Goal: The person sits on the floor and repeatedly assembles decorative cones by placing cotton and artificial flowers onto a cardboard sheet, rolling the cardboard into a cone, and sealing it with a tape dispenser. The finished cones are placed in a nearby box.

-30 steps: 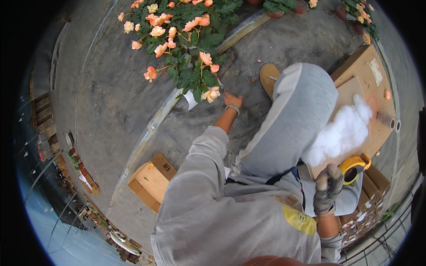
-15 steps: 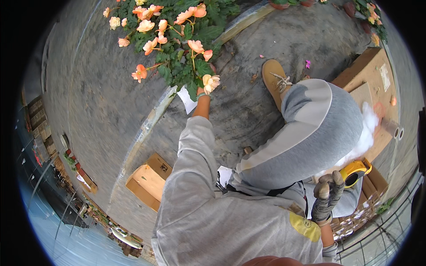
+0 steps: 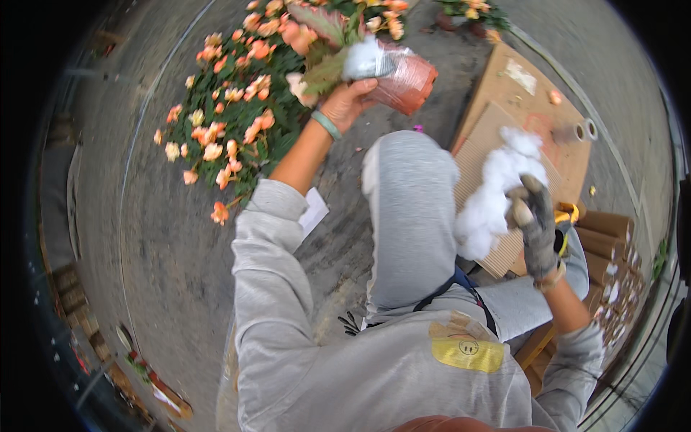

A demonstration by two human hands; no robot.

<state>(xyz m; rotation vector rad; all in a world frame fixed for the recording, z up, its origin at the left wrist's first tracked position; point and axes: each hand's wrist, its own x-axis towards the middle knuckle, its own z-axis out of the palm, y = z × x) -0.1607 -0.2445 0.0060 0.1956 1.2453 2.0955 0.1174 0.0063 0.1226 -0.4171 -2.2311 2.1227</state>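
Note:
My bare left hand (image 3: pixel 347 105), with a green band at its wrist, grips a potted begonia tilted on its side. Its reddish-brown pot (image 3: pixel 412 81) points right and is wrapped in clear film, with white stuffing (image 3: pixel 363 59) at the mouth. Leaves and peach blooms (image 3: pixel 296 36) lean left from it. My right hand (image 3: pixel 533 219) wears a dark, worn glove with light fingertips. Its fingers are bent and apart at the edge of a white fluffy stuffing heap (image 3: pixel 497 191); whether they touch it is unclear.
Corrugated cardboard (image 3: pixel 481 151) lies under the stuffing on a large carton (image 3: pixel 471 108), with rolls (image 3: pixel 576 132) at its right. A yellow tool (image 3: pixel 568 213) rests by my right wrist, beside cardboard tubes (image 3: pixel 604 234). More flowering begonias (image 3: pixel 237 122) stand left. White paper (image 3: pixel 312 213) lies below my left forearm.
My left hand has come up with the potted begonia, its pot now in sight. My right hand has moved from near the yellow tool to the stuffing. The view has shifted.

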